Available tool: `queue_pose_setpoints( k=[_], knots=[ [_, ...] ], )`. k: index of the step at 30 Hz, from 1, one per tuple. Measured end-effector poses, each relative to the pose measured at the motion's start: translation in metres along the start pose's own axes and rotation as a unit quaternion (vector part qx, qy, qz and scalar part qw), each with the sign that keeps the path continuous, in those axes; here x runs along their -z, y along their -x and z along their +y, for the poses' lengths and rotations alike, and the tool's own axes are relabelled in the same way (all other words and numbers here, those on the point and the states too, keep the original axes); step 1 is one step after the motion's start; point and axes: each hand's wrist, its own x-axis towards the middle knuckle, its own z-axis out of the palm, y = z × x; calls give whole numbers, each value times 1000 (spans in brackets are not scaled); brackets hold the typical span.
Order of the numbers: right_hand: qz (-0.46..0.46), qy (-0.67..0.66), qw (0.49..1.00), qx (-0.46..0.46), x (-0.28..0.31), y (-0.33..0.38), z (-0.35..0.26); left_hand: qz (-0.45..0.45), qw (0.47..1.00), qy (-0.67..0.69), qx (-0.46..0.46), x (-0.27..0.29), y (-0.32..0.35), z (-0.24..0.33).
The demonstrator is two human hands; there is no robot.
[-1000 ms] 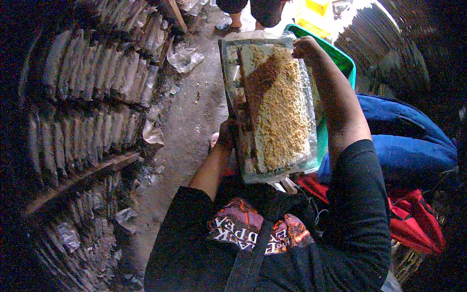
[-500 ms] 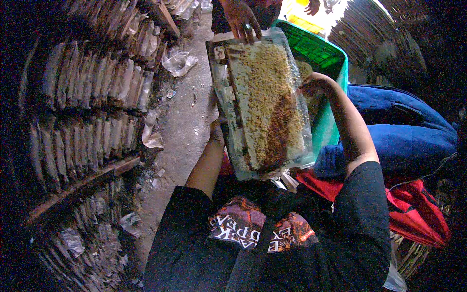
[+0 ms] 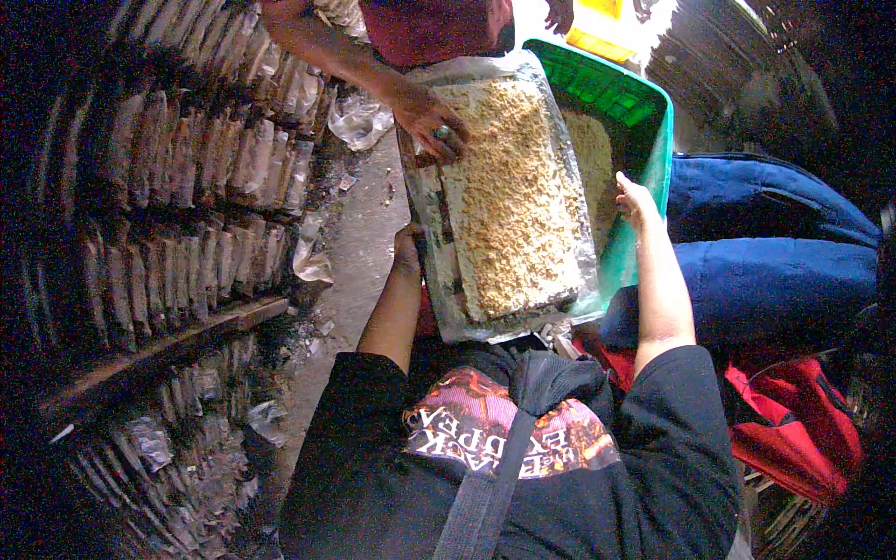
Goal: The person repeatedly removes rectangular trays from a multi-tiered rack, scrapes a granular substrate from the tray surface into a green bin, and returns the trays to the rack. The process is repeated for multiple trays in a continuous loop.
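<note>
A shallow tray lined with clear plastic lies tilted before me, covered with pale yellow crumbly grains. My left hand is closed on the tray's left edge, its fingers partly hidden beneath. To the right of the tray, my right hand is over the green crate, thumb up and fingers curled; what they hold, if anything, is hidden. More pale grains lie inside the crate. From the far side a co-worker's hand, wearing a ring, reaches onto the tray's upper left part.
Racks of upright, plastic-covered slabs line the left side, with a wooden plank below. Crumpled plastic litters the floor. Blue cloth bundles and a red bag sit at the right. A yellow container stands beyond the crate.
My right hand has drawn back from beside the tray's right edge, slightly down and right. The co-worker's arm has come in from the left, its hand lower on the tray. The grains look brighter.
</note>
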Motion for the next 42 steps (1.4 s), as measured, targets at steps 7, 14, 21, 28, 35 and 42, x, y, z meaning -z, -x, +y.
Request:
queue_pose_setpoints(
  k=[7,14,21,28,35,42],
  knots=[
    [70,101,992,-23,-37,-100,129,27,997,-60,-30,24,-20,-6],
    [-30,369,915,159,-85,-136,189,154,981,-121,-5,14,-12,-3],
    [97,114,973,178,-62,-26,123,140,985,-86,-48,62,-39,-16],
    [63,166,967,182,-42,-29,134,108,992,-55,-39,42,-31,-15],
    [-54,368,920,127,-103,-132,193,131,990,-22,-55,1,-6,-7],
    [22,317,938,136,-118,-114,208,19,988,-105,-111,113,-25,-9]
  ],
)
